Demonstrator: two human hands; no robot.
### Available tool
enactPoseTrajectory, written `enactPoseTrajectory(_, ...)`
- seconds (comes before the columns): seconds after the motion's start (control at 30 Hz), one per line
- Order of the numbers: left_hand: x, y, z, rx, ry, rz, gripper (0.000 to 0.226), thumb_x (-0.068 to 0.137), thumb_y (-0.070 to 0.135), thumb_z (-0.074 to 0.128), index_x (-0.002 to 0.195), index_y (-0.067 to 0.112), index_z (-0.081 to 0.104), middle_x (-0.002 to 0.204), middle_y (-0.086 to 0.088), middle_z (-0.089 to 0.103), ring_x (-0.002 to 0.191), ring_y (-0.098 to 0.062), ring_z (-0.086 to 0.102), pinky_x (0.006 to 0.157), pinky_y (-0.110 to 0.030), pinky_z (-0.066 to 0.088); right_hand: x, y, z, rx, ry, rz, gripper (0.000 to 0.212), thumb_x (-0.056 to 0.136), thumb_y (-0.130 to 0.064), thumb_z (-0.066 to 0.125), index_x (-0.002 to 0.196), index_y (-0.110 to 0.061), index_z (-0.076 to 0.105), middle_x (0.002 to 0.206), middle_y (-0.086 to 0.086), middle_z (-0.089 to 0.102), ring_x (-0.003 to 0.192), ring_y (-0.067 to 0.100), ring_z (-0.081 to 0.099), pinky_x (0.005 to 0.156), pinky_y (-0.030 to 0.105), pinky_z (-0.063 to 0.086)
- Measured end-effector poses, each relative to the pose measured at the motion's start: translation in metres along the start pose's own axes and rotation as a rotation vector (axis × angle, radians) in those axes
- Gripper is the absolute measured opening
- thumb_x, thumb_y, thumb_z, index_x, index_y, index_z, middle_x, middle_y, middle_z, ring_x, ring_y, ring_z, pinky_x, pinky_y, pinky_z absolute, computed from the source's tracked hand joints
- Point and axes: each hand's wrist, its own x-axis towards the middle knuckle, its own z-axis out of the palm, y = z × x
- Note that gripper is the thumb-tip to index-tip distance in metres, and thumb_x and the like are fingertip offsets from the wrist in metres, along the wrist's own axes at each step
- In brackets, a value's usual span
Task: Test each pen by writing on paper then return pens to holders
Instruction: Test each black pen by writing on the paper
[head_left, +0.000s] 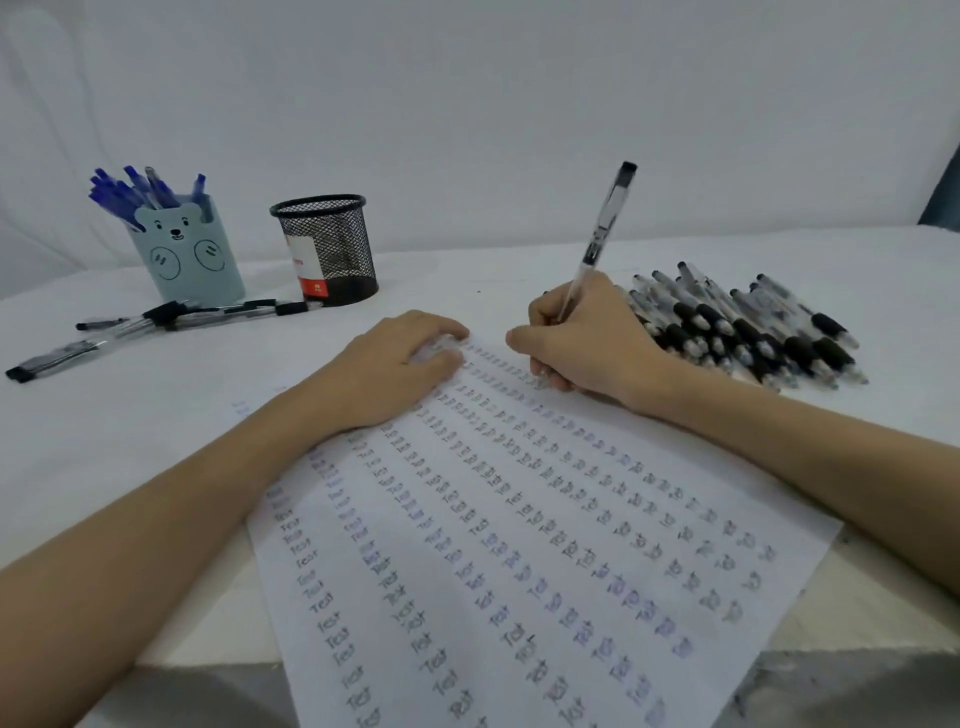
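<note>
My right hand (587, 343) grips a clear black-capped pen (602, 234), its tip down on the far end of the paper sheet (519, 545). Rows of the word "Test" in black and blue ink cover the sheet. My left hand (400, 364) lies flat on the sheet's upper left part, fingers loosely bent. At the back left stands a blue bear-faced holder (192, 254) full of blue pens (140, 187). Beside it stands a black mesh holder (327, 249); no pens show inside it.
A pile of several black-grip pens (748, 327) lies right of my right hand. Several loose black pens (150, 322) lie on the white table (130, 415) in front of the holders. The table's front edge runs below the sheet. A white wall stands behind.
</note>
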Motion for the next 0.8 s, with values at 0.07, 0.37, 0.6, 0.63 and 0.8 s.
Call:
enactPoseTrajectory(0.07, -0.0005, 0.0002, -0.0006, 0.009, 0.006, 0.001, 0.035, 0.097, 0.035, 0.044, 0.131, 0.028, 0.049, 0.137, 0.007, 0.045, 0.124, -0.009, 0.040, 0.103, -0.029, 0.030, 0.0008, 0.0019, 0.0001, -0.021, 0.037, -0.008, 0.039, 0.073, 0.005, 0.056, 0.040, -0.008, 0.037, 0.042, 0.010, 0.045, 0.035, 0.013, 0.051, 0.035, 0.017, 0.035)
enactPoseTrajectory(0.37, -0.0011, 0.0020, -0.0001, -0.001, 0.014, -0.004, 0.034, 0.096, 0.034, 0.044, 0.129, 0.029, 0.051, 0.137, 0.008, 0.047, 0.125, -0.010, 0.040, 0.107, -0.031, 0.029, 0.0009, 0.0036, 0.0021, -0.036, 0.000, 0.017, 0.044, 0.072, 0.006, 0.054, 0.039, -0.012, 0.032, 0.033, -0.003, 0.043, 0.033, 0.011, 0.049, 0.033, 0.013, 0.031)
enactPoseTrajectory(0.6, -0.0014, 0.0023, -0.0005, -0.006, 0.005, -0.012, 0.034, 0.097, 0.034, 0.044, 0.130, 0.028, 0.050, 0.137, 0.008, 0.046, 0.126, -0.010, 0.040, 0.106, -0.030, 0.029, -0.0014, -0.0006, 0.0009, -0.040, -0.009, 0.026, 0.042, 0.074, 0.006, 0.053, 0.042, -0.010, 0.031, 0.039, 0.005, 0.043, 0.030, 0.008, 0.046, 0.031, 0.012, 0.027)
enactPoseTrajectory(0.63, -0.0016, 0.0026, -0.0005, -0.008, 0.004, -0.013, 0.034, 0.097, 0.034, 0.044, 0.130, 0.028, 0.050, 0.138, 0.007, 0.046, 0.126, -0.010, 0.040, 0.106, -0.030, 0.029, -0.0015, -0.0012, 0.0009, -0.039, -0.010, 0.027, 0.042, 0.074, 0.006, 0.052, 0.043, -0.010, 0.031, 0.041, 0.007, 0.043, 0.028, 0.006, 0.044, 0.030, 0.012, 0.027)
enactPoseTrajectory(0.8, -0.0017, 0.0029, -0.0006, -0.012, 0.000, -0.017, 0.035, 0.096, 0.035, 0.044, 0.130, 0.028, 0.050, 0.138, 0.008, 0.045, 0.125, -0.010, 0.040, 0.105, -0.030, 0.030, -0.0008, 0.0000, -0.0005, -0.024, 0.024, 0.043, 0.043, 0.073, 0.007, 0.053, 0.041, -0.011, 0.030, 0.035, 0.002, 0.040, 0.032, 0.011, 0.047, 0.032, 0.011, 0.027)
